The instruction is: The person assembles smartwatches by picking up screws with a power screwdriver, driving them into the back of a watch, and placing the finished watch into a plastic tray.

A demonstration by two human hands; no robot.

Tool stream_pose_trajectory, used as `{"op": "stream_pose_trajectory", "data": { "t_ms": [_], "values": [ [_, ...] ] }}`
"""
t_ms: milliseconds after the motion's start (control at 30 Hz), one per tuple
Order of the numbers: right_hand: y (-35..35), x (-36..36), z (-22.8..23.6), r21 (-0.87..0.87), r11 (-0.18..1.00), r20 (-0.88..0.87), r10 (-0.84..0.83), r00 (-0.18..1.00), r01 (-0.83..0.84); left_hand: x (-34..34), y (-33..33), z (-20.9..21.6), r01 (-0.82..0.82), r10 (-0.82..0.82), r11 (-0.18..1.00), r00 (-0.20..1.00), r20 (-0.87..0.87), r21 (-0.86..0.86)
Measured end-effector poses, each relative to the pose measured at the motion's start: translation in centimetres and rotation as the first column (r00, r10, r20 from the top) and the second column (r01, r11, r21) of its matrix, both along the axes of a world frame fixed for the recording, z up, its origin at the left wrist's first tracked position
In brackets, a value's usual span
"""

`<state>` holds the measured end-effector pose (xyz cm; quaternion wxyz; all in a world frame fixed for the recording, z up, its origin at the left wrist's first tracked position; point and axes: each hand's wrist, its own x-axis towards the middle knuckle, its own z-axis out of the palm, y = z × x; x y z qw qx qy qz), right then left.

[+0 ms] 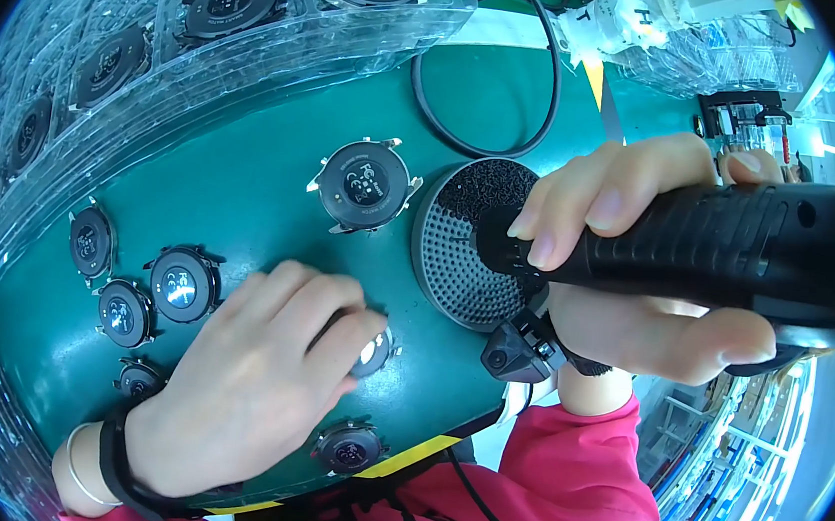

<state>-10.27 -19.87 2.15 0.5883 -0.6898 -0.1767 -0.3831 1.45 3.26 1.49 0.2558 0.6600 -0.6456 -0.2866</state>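
My right hand (633,211) is wrapped round a thick black ribbed handheld tool (731,240) that looks like an electric screwdriver. Its narrower end is over a round grey dish (430,287) with rows of small holes, where tiny black pieces, apparently screws, are heaped at the far side. My left hand (267,357) curls, fingers bent, over a round watch case (375,355); its fingertips are hidden behind the hand. A silver-rimmed watch case (364,185) lies back-up just left of the dish. A small black block with a lens (523,349) sits by my right wrist.
More watch cases lie on the green mat at the left, one (184,283) near my left hand and another (349,448) by the yellow-black front edge. Stacked clear plastic trays (286,57) with watch cases fill the far left. A black cable (418,100) loops behind the dish.
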Motion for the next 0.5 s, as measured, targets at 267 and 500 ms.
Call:
{"op": "stream_pose_trajectory", "data": {
  "t_ms": [267,500],
  "values": [
    [2.1,-0.6,2.2,0.046,0.999,-0.042,-0.009,0.999,0.011,-0.1,-0.8,-2.9,-0.076,0.033,0.956,0.987,-0.154,-0.283],
    [3.6,0.9,1.5,-0.006,0.999,-0.096,0.039,0.995,-0.04,-0.1,-0.7,-3.1,-0.126,0.068,0.946,0.978,-0.195,-0.299]
  ]
}}
